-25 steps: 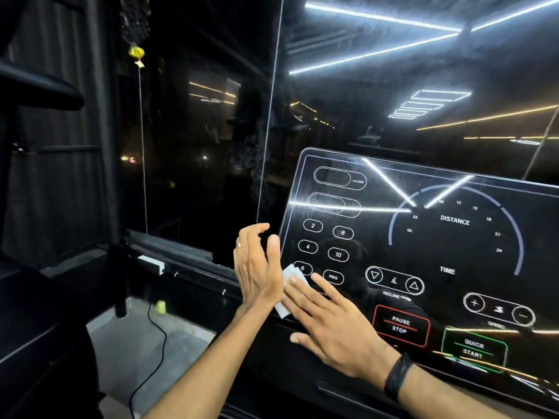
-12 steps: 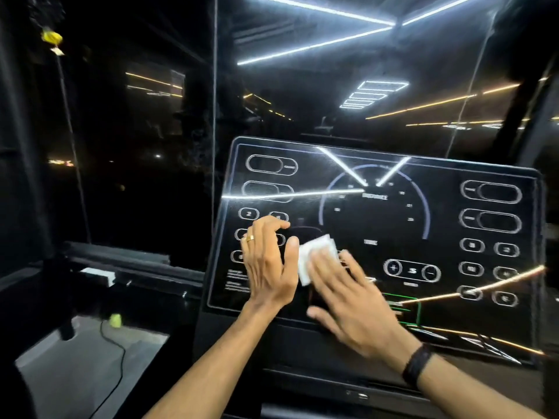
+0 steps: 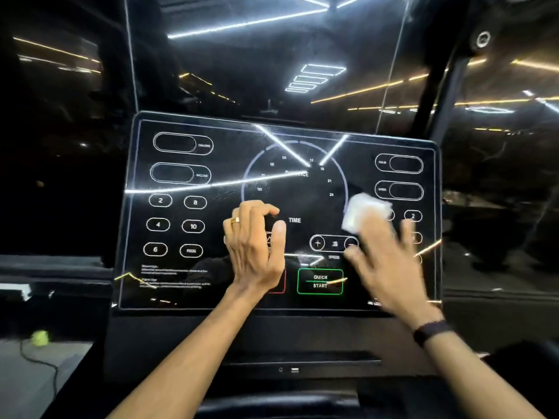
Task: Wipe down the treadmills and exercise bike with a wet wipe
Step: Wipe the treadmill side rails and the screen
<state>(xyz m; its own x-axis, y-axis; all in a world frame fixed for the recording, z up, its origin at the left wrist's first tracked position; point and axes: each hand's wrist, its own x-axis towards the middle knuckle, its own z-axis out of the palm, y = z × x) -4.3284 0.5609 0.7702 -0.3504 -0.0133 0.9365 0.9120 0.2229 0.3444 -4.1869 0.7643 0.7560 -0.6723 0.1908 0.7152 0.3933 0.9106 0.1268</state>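
A glossy black treadmill console (image 3: 181, 276) with printed buttons and a round dial fills the middle of the head view. My right hand (image 3: 384, 267), motion-blurred, presses a folded white wet wipe (image 3: 364, 214) flat against the right half of the panel with straight fingers. My left hand (image 3: 255, 246) wears a gold ring and hovers over the panel's middle, beside the word TIME, fingers loosely curled and holding nothing. A black band sits on my right wrist.
Behind the console a dark glass wall (image 3: 272, 71) mirrors ceiling light strips. A black cable (image 3: 45, 364) and a small yellow-green object (image 3: 40, 338) lie on the floor at the lower left. A dark post (image 3: 447, 86) rises at the upper right.
My right hand has slid the wipe from the panel's left-middle across to its right side. My left hand stayed near the middle, and the view has turned to face the console squarely.
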